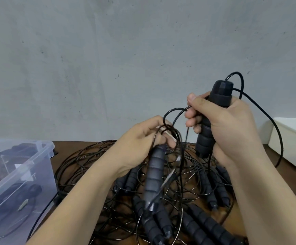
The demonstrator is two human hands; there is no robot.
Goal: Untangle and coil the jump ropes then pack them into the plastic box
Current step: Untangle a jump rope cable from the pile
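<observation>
In right hand (230, 126), handle (220, 93), seemingly upright.

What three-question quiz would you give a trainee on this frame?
1. True or false: the right hand grips a black handle with its cord end up.
2. The clear plastic box stands: A) left of the rope pile; B) right of it; C) on top of it.
3. What does the left hand hold?
Key: 1 true; 2 A; 3 a second handle.
</observation>
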